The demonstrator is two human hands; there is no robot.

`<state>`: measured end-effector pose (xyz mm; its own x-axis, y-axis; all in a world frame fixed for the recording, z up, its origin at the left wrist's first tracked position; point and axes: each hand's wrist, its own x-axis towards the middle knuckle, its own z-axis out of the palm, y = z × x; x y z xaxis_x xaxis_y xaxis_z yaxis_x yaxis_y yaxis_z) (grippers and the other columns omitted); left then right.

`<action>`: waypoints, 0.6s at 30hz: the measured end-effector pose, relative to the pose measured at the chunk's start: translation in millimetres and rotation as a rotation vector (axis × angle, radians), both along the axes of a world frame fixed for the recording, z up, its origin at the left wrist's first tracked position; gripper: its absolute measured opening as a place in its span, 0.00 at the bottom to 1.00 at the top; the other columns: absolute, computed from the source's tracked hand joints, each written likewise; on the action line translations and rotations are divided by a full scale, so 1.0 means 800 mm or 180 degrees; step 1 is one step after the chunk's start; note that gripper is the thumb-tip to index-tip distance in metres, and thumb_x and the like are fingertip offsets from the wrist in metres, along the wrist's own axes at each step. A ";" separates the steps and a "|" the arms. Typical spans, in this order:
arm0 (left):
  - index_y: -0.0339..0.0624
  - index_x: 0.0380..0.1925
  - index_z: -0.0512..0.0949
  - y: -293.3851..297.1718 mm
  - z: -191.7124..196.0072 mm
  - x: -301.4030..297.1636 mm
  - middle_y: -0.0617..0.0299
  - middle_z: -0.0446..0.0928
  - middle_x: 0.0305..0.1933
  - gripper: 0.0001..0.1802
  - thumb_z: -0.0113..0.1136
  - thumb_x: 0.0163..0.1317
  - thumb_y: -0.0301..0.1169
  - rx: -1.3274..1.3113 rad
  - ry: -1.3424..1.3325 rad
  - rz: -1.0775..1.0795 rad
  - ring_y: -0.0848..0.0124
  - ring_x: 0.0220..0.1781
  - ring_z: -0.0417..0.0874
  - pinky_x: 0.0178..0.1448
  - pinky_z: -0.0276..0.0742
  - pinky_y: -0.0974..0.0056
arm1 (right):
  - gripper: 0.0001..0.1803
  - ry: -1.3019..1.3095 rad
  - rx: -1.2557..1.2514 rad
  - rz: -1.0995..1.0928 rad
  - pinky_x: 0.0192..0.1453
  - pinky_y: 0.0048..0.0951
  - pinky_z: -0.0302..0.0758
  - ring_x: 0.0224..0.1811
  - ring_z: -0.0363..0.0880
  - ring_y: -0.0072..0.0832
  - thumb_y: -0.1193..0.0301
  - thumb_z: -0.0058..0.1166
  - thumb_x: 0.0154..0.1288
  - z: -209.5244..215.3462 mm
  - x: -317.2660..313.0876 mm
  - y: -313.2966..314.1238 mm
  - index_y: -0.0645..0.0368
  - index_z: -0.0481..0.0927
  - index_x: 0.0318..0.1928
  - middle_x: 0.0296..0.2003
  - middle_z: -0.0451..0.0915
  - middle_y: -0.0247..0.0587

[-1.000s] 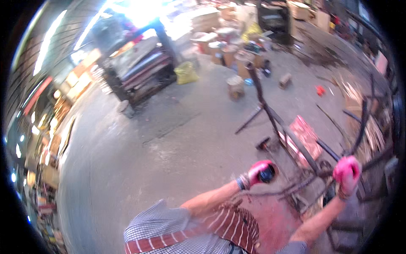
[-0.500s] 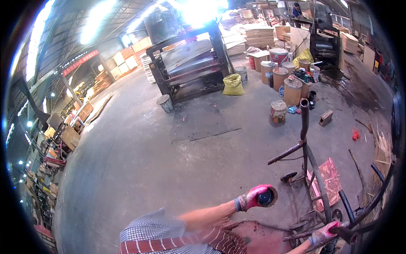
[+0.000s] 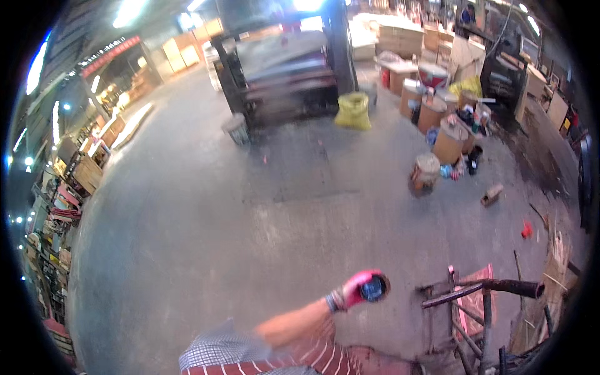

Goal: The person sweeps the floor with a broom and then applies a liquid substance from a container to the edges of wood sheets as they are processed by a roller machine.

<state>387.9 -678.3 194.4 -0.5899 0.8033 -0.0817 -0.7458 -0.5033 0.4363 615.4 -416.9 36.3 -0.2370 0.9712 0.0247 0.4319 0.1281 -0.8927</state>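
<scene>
The left hand (image 3: 364, 289) (pink rubbery glove) is clamped round a small dark cylinder (image 3: 374, 288) near a rusty metal frame (image 3: 478, 290).

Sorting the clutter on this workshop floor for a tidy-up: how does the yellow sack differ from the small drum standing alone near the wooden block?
The yellow sack is soft and slumped, plain yellow, and sits beside the dark metal rack. The small drum is rigid and round, brownish with a pale top, and stands upright apart from the rack, near the wooden block. Both rest on the concrete floor, far from the pink-gloved hand.
</scene>
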 end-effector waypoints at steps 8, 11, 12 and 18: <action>0.40 0.63 0.67 -0.082 0.049 -0.194 0.55 0.72 0.63 0.30 0.56 0.65 0.43 -0.0427 0.0071 0.0788 0.63 0.64 0.74 0.68 0.70 0.55 | 0.16 -0.0254 -0.3832 -0.0172 0.24 0.35 0.59 0.20 0.62 0.30 0.48 0.51 0.61 -0.109 -0.055 -0.042 0.41 0.75 0.44 0.24 0.66 0.34; 0.42 0.62 0.68 -0.097 0.041 -0.262 0.55 0.73 0.63 0.29 0.56 0.66 0.44 -0.0224 -0.0092 0.1134 0.60 0.64 0.74 0.67 0.70 0.49 | 0.17 -0.0269 -0.4111 -0.0354 0.20 0.35 0.56 0.17 0.60 0.30 0.45 0.50 0.61 -0.139 -0.123 -0.018 0.38 0.74 0.43 0.21 0.64 0.32; 0.43 0.62 0.69 -0.108 0.033 -0.287 0.55 0.73 0.62 0.28 0.56 0.66 0.45 -0.0323 -0.0261 0.1259 0.59 0.63 0.74 0.66 0.71 0.47 | 0.17 -0.0229 -0.4130 -0.0332 0.19 0.35 0.56 0.15 0.59 0.29 0.44 0.50 0.61 -0.149 -0.167 -0.005 0.37 0.74 0.42 0.20 0.63 0.31; 0.48 0.59 0.71 -0.124 -0.002 -0.463 0.54 0.75 0.60 0.26 0.54 0.65 0.49 -0.0443 -0.0489 0.1661 0.51 0.61 0.75 0.61 0.74 0.38 | 0.36 0.1080 -0.2792 0.0569 0.13 0.24 0.55 0.12 0.59 0.22 0.75 0.44 0.67 -0.136 -0.687 0.114 0.25 0.57 0.70 0.15 0.60 0.27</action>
<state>17.4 -777.1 192.5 -0.8793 0.3834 -0.2826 -0.4735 -0.7681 0.4311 66.0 -325.9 -72.7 -0.4976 0.6266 -0.5998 0.1713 -0.6068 -0.7761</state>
